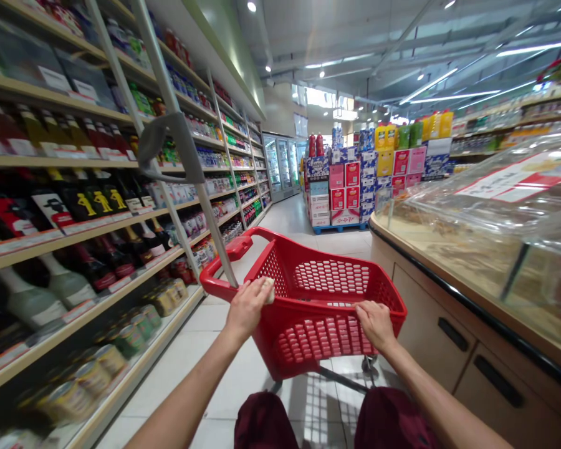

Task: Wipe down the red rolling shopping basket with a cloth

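The head camera looks down a supermarket aisle. A red perforated plastic shopping basket on wheels (318, 299) stands on the pale tiled floor (201, 368), just in front of the person's knees in dark red trousers (266, 424). The left hand (249, 307) rests on the basket's near left rim, its fingers (262, 290) curled closed around the rim and a small pale object (270, 289) too blurred to identify. The right hand (375, 323) lies on the near right rim, fingers closed over its edge. A grey metal pull handle (187, 149) rises at a slant from the basket, just beside the left hand. To the left run wooden shelves (75, 237) stocked with dark bottles (93, 202) and tins (121, 340). To the right stands a beige surface with drawers (449, 337) under a clear cover (495, 212). Far ahead, a stacked display of coloured cartons (350, 187).
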The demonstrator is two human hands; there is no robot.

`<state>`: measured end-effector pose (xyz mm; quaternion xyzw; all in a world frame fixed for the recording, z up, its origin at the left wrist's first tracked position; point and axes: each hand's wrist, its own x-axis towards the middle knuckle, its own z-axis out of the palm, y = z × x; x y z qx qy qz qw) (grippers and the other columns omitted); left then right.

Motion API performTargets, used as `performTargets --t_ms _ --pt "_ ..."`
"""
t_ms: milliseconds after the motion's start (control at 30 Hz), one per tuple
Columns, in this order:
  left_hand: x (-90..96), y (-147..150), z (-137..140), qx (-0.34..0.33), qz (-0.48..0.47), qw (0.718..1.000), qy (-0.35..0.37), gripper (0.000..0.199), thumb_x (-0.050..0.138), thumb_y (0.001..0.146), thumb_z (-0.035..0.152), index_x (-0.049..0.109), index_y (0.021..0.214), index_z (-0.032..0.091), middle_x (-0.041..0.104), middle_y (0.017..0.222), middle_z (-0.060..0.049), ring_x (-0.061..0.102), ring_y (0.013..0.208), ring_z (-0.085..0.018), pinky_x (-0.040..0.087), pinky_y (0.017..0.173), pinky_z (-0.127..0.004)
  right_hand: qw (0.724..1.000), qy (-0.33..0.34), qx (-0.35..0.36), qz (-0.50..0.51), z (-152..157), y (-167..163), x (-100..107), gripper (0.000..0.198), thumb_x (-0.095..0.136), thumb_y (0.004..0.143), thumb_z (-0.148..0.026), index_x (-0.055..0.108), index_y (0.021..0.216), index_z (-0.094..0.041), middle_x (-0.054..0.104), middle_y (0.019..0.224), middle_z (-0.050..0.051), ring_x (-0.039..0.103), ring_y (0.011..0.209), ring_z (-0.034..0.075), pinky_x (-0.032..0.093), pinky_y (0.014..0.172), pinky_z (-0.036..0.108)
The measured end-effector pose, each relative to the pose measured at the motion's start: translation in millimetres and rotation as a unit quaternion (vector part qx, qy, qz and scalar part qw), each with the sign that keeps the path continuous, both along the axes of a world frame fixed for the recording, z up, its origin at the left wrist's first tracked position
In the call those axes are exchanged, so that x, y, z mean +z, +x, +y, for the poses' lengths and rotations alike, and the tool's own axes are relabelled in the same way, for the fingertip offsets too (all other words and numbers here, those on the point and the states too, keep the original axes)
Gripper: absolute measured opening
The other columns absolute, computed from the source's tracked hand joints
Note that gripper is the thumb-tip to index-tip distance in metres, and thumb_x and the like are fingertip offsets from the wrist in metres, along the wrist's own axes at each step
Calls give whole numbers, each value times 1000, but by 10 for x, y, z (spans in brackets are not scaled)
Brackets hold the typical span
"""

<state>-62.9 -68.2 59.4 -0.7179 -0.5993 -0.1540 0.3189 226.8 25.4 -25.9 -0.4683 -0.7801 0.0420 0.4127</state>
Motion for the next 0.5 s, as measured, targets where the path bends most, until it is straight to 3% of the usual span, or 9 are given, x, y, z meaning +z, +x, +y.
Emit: performTargets --t_ms 100,200,267,333,433,500 --pt "-127 155 15 9 -21 1000 18 39 34 81 7 50 114 19 55 118 -8 51 107 -18 41 93 -37 1000 0 0 6 -63 -57 1 34 31 83 -27 63 73 -20 65 74 2 55 73 15 28 75 31" --pt "-325 557 115 -54 1 999 1 36 36 81 9 52 112 20 56 117 -5 49 109 -15 41 94 -32 1000 -10 13 10 -105 -101 10 34 31 83 -26 63 74 -20 65 75 2 55 73 15 28 76 31" --pt "-336 647 138 -82 17 996 -15 34 37 81 10 54 109 20 57 116 -4 50 108 -15 41 94 -31 1000 -13 22 14 -92 -99 18 34 30 83 -26 63 75 -20 65 76 2 55 74 15 29 76 31" --pt "-234 488 86 -78 22 997 -21 35 37 81 9 54 109 19 58 115 -6 52 107 -16 41 93 -33 999 -15 32 17 -55 -80 22 35 29 84 -25 63 75 -20 66 77 2 55 75 15 30 75 31" --pt "-33 65 -60 -12 -4 1000 11 39 34 80 7 51 114 19 56 118 -8 52 106 -17 41 93 -37 999 -18 36 14 -9 -61 16 36 29 84 -26 63 74 -20 66 78 2 55 74 15 30 75 30" --pt "-2 -48 -112 29 -29 998 43 39 34 81 8 50 115 18 55 118 -10 53 105 -20 42 92 -40 999 -18 28 12 -13 -73 6 36 30 84 -27 63 73 -20 66 76 2 55 74 15 30 75 31"
